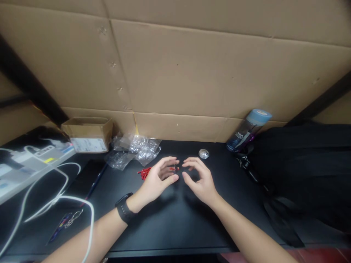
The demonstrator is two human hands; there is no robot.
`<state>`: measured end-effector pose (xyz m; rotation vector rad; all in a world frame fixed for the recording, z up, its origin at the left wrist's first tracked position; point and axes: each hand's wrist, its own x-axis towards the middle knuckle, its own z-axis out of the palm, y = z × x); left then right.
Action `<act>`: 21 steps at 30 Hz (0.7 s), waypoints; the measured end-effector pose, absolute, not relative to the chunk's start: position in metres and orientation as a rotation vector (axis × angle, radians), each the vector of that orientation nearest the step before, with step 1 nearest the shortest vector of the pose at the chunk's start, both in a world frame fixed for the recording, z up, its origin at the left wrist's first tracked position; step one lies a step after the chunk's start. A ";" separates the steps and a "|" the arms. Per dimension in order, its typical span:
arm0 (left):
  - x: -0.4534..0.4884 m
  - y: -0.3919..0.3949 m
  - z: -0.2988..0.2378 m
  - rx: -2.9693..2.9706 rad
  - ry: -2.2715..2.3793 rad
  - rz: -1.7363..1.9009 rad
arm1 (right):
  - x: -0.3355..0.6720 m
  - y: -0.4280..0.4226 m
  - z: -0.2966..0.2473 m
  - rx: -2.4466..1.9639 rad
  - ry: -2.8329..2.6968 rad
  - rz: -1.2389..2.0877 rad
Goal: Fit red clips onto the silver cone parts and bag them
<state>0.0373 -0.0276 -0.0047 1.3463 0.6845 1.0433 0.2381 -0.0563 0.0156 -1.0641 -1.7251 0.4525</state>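
Observation:
Over the middle of a black table, my left hand pinches a thin silvery pin-like piece between thumb and forefinger, holding it upright. A small red part sits against it. My right hand hovers just to its right with curled fingers, thumb and forefinger close together and near the red part; whether they touch it is unclear. A small heap of red parts lies behind my left hand. A black watch is on my left wrist.
Crumpled clear plastic bags and a small cardboard box lie at the back left. White cables and a power strip are at left. A small silver disc, a blue-capped bottle and a black bag are at right. Cardboard walls stand behind.

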 end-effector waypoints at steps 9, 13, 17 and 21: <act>0.037 -0.034 -0.003 1.572 0.646 1.063 | 0.237 -0.057 0.014 -1.081 -1.766 0.388; 0.036 -0.033 -0.001 1.700 0.683 1.105 | 0.239 -0.056 0.016 -1.083 -1.811 0.323; 0.034 -0.030 0.004 1.842 0.755 1.159 | 0.248 -0.052 0.020 -1.102 -1.848 0.200; 0.031 -0.027 0.008 1.984 0.807 1.147 | 0.253 -0.049 0.019 -1.098 -1.865 0.158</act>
